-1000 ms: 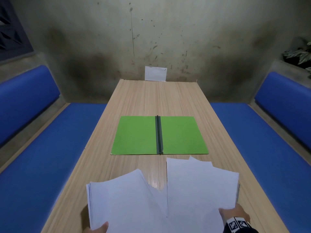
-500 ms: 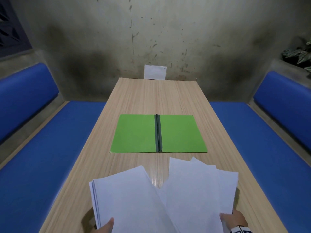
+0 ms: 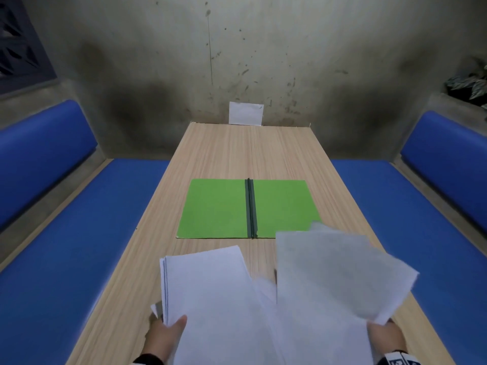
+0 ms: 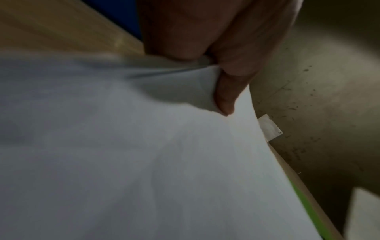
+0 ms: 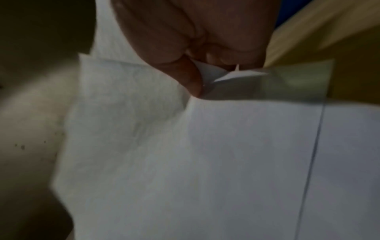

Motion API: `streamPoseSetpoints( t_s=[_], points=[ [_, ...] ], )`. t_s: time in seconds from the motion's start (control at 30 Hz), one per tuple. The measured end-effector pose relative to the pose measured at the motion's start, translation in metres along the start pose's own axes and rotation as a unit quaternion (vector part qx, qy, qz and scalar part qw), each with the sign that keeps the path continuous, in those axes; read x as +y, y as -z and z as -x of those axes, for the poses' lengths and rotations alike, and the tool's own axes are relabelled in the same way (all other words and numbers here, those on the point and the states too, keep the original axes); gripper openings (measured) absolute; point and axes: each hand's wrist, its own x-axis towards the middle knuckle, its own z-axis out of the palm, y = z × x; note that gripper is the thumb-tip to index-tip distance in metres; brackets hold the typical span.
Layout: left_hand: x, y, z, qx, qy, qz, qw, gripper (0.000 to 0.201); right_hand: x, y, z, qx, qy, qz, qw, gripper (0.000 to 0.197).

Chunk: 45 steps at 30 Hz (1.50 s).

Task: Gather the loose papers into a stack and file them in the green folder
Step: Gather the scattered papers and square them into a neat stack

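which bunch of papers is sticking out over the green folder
The right-hand bunch of papers, pinched by the right hand: its far corner covers the green folder's near right corner. The left-hand bunch stops short of it.

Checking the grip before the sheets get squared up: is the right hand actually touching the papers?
Touching. The right wrist view shows the right hand pinching a corner of the papers between thumb and fingers, with the corner curled up at the pinch.

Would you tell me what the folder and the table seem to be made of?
Green folder: probably matte card, flat and glare-free, with a dark spine strip, material unclear. Table: wood-grain surface, perhaps laminate, going by its even straight lines and faint sheen.
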Motion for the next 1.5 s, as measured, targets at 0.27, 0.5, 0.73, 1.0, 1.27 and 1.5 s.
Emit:
streamPoseSetpoints(
  t_s=[0.27, 0.5, 0.73, 1.0, 1.27, 1.5],
  points=[
    [0.027, 0.021, -0.007, -0.062, -0.072, -0.068, 0.993, 0.034, -0.039, 0.05, -0.004, 0.04, 0.013, -0.169, 0.985, 0.017],
    [0.037, 0.018, -0.007, -0.089, -0.113, -0.034, 0.989, 0.089, -0.035, -0.025, 0.0, -0.188, 0.176, 0.177, 0.95, 0.021],
    [0.017, 0.011, -0.02, -0.104, 0.017, 0.067, 0.992, 0.042, -0.019, -0.067, 0.014, -0.205, 0.166, 0.322, 0.909, 0.035],
    [-0.002, -0.002, -0.021, -0.127, -0.051, -0.032, 0.99, 0.051, -0.024, -0.054, 0.009, -0.232, 0.132, 0.291, 0.919, 0.012],
    [-0.008, 0.003, -0.021, -0.085, -0.062, -0.096, 0.99, 0.054, -0.043, 0.013, -0.002, -0.041, 0.162, 0.163, 0.972, 0.014],
    [-0.002, -0.003, -0.012, -0.128, -0.086, -0.05, 0.987, 0.064, -0.076, 0.051, -0.009, -0.043, 0.19, -0.191, 0.962, 0.011]
  ],
)
